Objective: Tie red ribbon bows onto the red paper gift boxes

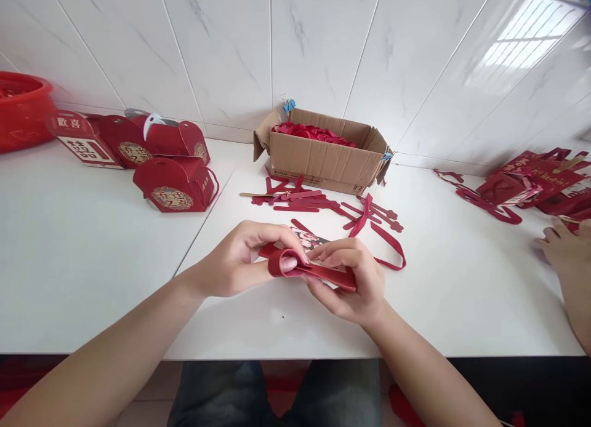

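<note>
Above the front of the white table I hold a red piece, perhaps a folded card or box part, with both hands. Its left end curls into a loop around the thumb of my left hand, whose fingers close over the top. My right hand pinches the flatter right part between thumb and fingers. A dark, flower-printed piece shows just behind my fingers, partly covered. To the right of it lies a red ribbon in a curve. The inner folds of the held piece are hidden.
Red strips lie scattered before a cardboard box of red ribbon. Red gift boxes stand at left, near a red basin. Red bags and another person's hand are at right.
</note>
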The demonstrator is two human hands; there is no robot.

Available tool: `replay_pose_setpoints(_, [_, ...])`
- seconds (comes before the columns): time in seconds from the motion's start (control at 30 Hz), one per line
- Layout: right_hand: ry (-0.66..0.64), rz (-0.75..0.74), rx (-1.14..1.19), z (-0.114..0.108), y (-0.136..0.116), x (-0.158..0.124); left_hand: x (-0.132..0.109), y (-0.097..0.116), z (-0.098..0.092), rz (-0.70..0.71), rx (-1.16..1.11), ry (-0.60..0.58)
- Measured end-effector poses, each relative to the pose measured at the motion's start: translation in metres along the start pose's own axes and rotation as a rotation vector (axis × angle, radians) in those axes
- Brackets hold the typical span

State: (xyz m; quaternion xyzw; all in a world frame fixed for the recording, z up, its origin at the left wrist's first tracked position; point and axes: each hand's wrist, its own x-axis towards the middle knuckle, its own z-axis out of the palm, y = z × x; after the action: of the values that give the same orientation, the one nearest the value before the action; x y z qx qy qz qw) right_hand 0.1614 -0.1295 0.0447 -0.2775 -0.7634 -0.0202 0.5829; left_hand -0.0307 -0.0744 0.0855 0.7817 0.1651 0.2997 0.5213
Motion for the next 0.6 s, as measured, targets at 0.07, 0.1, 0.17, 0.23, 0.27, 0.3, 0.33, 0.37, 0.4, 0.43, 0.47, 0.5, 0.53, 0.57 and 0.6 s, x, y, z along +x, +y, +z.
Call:
replay_pose_setpoints(0.07, [0.007,0.013,-0.018,0.000,0.000,0.000,0.000,0.000,-0.002,0.024,-0.011,-0.046])
replay_pose_setpoints(0.1, [0.008,0.010,-0.033,0.000,0.000,0.000,0.000,0.000,-0.003,0.048,-0.010,-0.072])
replay_pose_setpoints(0.17, [0.009,0.001,-0.058,-0.001,0.000,0.000,0.000,0.000,-0.004,0.102,0.008,-0.108])
replay_pose_setpoints(0.23, [0.007,0.003,-0.064,-0.001,0.001,0.000,0.001,-0.001,-0.004,0.141,0.050,-0.112])
replay_pose_setpoints(0.27, [0.006,0.006,-0.064,-0.001,0.001,0.000,0.002,-0.002,-0.004,0.156,0.074,-0.101])
replay_pose_setpoints(0.3, [0.004,0.008,-0.062,-0.001,0.001,0.000,0.002,-0.004,-0.004,0.170,0.093,-0.086])
replay_pose_setpoints(0.33, [0.004,0.008,-0.059,-0.001,0.001,0.000,0.003,-0.006,-0.004,0.184,0.105,-0.072])
replay_pose_setpoints(0.37, [0.004,0.006,-0.055,-0.001,0.001,0.000,0.003,-0.008,-0.004,0.199,0.111,-0.061])
replay_pose_setpoints(0.4, [0.008,0.000,-0.050,-0.001,0.001,0.000,0.003,-0.010,-0.004,0.211,0.111,-0.052])
replay_pose_setpoints(0.43, [0.012,-0.005,-0.047,0.000,0.001,-0.001,0.004,-0.012,-0.005,0.214,0.109,-0.044])
replay_pose_setpoints(0.47, [0.014,-0.009,-0.045,0.000,0.001,-0.001,0.004,-0.014,-0.005,0.211,0.107,-0.037])
replay_pose_setpoints(0.5, [0.015,-0.012,-0.046,0.000,0.002,-0.001,0.004,-0.015,-0.006,0.207,0.107,-0.027])
replay_pose_setpoints(0.53, [0.015,-0.012,-0.047,0.000,0.002,-0.001,0.004,-0.017,-0.006,0.204,0.110,-0.017])
replay_pose_setpoints(0.57, [0.015,-0.010,-0.047,0.000,0.002,-0.001,0.004,-0.017,-0.006,0.203,0.117,-0.008])
replay_pose_setpoints(0.6, [0.014,-0.008,-0.047,0.000,0.002,-0.001,0.004,-0.018,-0.006,0.206,0.128,0.000])
